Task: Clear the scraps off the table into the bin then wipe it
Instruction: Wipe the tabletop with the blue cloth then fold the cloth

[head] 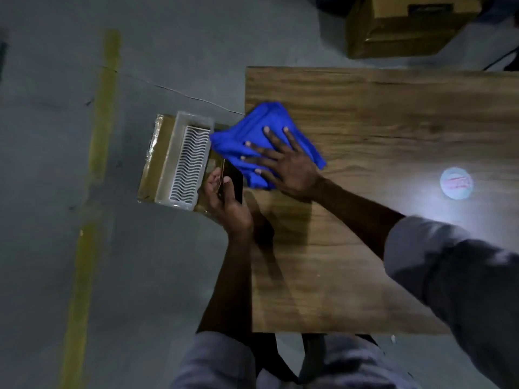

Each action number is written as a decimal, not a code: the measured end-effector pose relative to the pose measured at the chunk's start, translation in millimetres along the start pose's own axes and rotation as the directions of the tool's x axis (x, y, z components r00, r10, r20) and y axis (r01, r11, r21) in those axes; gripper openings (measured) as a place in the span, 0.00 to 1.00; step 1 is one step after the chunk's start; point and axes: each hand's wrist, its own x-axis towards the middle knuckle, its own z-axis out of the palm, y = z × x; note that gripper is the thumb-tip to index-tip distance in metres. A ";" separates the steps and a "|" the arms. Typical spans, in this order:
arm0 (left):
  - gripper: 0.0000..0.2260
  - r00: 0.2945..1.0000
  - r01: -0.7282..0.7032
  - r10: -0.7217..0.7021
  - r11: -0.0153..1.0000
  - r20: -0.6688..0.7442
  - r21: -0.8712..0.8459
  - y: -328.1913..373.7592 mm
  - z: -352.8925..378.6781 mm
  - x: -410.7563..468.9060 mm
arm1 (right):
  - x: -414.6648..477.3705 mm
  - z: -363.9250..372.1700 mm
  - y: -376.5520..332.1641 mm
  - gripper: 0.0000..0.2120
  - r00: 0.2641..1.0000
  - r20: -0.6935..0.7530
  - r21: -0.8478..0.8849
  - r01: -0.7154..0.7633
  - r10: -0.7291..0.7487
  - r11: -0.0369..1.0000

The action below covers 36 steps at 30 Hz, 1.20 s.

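Your right hand (283,164) pressed flat on the blue cloth (252,124) beside the bin (168,161); your left hand (224,203) gripped a dark object (234,178). Wiping appeared in hand; the remaining surface (379,113) needed passes next.

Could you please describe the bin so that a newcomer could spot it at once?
Find the wooden table; beside its left edge, lower down, sits a brown cardboard box. The bin is the white plastic container on top, alone in having a wavy slatted wall.
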 end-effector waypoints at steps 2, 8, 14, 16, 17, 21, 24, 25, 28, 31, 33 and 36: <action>0.14 0.998 -0.042 0.040 0.997 0.039 0.064 0.5 -16.6 -2.1 | -32.0 4.4 -26.6 0.22 0.999 -0.008 0.054 0.044 -0.044 0.998; 0.11 0.977 -0.160 0.134 0.975 0.167 0.154 -6.0 -79.8 -36.2 | -110.6 13.6 -94.0 0.21 0.994 -0.002 0.206 0.105 -0.107 0.973; 0.10 0.980 -0.132 0.097 0.970 0.175 0.205 -7.1 -132.3 -76.5 | -187.8 23.5 -171.2 0.15 0.987 -0.099 0.366 0.151 -0.123 0.918; 0.09 0.975 -0.118 0.068 0.965 0.210 0.234 -5.7 -143.1 -89.7 | -220.8 22.6 -203.5 0.14 0.991 -0.062 0.486 0.133 -0.118 0.864; 0.10 0.973 -0.105 0.050 0.964 0.224 0.243 -4.3 -146.9 -94.2 | -236.8 18.0 -219.6 0.15 0.993 -0.016 0.572 0.102 -0.113 0.814; 0.15 0.955 -0.003 -0.044 0.988 0.294 0.157 2.4 -148.0 -104.5 | -276.6 -33.9 -254.3 0.11 0.909 0.405 0.877 -0.418 0.104 0.239; 0.10 0.917 0.085 -0.162 0.972 0.365 0.219 -1.6 -140.5 -100.6 | -261.0 -87.1 -220.3 0.13 0.655 0.693 0.658 -0.404 0.301 -0.636; 0.11 0.915 0.072 -0.155 0.971 0.373 0.228 -4.6 -135.6 -98.1 | -250.4 -104.0 -200.6 0.11 0.606 0.705 0.625 -0.283 0.369 -0.728; 0.17 0.910 -0.017 -0.087 0.969 0.404 0.246 -1.7 -108.2 -93.8 | -210.5 -148.1 -129.3 0.08 0.484 0.569 0.754 0.014 0.664 -0.656; 0.11 0.837 -0.245 0.021 0.908 0.547 0.340 0.2 -77.2 -81.8 | -169.0 -164.9 -54.7 0.16 0.363 0.194 0.976 0.027 0.912 -0.218; 0.10 0.811 -0.373 0.103 0.850 0.577 0.373 0.0 -52.4 -64.5 | -150.3 -152.8 -10.8 0.12 0.321 -0.045 0.982 -0.158 0.946 0.100; 0.12 0.773 -0.534 0.241 0.747 0.587 0.397 4.8 -10.3 -41.1 | -128.6 -113.7 23.1 0.24 0.416 -0.283 0.653 -0.576 0.864 0.491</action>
